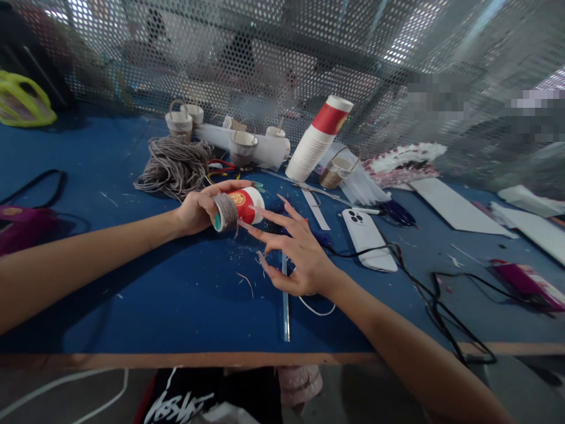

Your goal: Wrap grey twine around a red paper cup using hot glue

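My left hand (194, 211) is wrapped round a red and white paper cup (248, 205) lying on its side in the air above the blue table. Grey cord (226, 212) is wound in close turns round the end nearer my palm, with a loose strand below it. My right hand (300, 253) is open, its fingers spread toward the cup; the fingertips come close to its side, and I cannot tell whether they touch. Beneath that hand lies a clear stick (286, 312), partly hidden. A heap of grey cord (176, 165) sits just behind my left hand.
Behind, a leaning stack of paper cups (311, 144) stands among several small cord-wrapped baskets (242, 148). Scissors (316, 190), a white phone (369, 241) and a black cable (435, 306) lie to the right. A perforated metal screen (282, 59) backs the table.
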Tool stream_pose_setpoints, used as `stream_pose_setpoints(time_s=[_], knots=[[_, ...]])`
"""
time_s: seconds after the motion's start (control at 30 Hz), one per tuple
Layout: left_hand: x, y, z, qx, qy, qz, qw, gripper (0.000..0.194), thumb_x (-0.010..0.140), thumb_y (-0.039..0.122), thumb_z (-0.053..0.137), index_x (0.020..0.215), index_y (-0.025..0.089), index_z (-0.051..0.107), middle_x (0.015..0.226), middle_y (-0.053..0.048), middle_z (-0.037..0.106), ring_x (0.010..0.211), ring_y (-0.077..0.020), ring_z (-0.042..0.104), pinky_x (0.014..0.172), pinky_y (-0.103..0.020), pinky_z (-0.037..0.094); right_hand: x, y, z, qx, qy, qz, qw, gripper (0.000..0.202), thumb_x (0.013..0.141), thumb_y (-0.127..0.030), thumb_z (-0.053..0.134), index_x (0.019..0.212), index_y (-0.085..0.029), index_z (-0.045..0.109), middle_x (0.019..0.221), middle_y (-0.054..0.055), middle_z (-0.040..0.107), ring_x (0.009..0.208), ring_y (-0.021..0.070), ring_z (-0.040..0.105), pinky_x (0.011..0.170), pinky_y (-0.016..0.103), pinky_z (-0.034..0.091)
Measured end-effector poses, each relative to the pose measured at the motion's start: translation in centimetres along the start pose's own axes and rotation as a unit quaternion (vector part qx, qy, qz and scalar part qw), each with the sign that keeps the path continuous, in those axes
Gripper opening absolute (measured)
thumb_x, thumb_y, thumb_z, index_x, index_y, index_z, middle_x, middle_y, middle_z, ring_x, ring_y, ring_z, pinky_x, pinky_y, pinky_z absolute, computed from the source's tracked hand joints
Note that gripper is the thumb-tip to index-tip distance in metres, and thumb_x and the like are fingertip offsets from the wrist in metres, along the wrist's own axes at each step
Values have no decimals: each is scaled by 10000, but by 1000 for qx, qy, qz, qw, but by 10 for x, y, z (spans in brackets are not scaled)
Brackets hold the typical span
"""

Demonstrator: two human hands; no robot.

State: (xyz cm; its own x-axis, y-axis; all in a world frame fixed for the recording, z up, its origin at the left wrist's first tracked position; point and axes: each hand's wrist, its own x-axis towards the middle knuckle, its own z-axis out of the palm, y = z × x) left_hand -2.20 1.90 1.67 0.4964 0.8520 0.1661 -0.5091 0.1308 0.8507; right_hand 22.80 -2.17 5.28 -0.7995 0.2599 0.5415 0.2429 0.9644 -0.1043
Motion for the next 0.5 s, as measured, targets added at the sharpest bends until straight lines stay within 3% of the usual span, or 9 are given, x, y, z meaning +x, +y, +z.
stream_pose_setpoints(time_s=[0.1,0.23,0.37,0.5], knots=[[1,1,1,-15,5,-2,1000,760,432,81,533,1183,137,632,1051,-78,764,912,-246,705,804,-344,551,-2,0,2,-18,36,-22,999,354,790,-120,590,1103,-285,573,1080,33,759,1306,282,597,1224,618,299],[1,0,1,-12,11,1,1000,735,442,81,547,1169,137,638,1051,-82,765,929,-254,701,824,-356,548,-3,-1,4,-34,81,-38,995,292,769,-125,617,1012,-281,570,1242,46,729,1267,276,615,1201,579,358],[1,-1,-2,3,1,4,1000,759,457,108,550,1212,152,620,1062,-74,762,964,-262,703,855,-370,535,0,-4,4,-42,49,-26,998,245,788,-151,601,996,-271,549,1309,53,702,1373,282,529,1243,591,276],[0,0,-1,4,1,5,1000,762,457,106,538,1213,146,622,1076,-83,762,975,-271,705,862,-377,540,3,-5,3,-41,29,-14,999,282,813,-159,576,1070,-274,568,1231,53,732,1395,293,514,1253,631,211]])
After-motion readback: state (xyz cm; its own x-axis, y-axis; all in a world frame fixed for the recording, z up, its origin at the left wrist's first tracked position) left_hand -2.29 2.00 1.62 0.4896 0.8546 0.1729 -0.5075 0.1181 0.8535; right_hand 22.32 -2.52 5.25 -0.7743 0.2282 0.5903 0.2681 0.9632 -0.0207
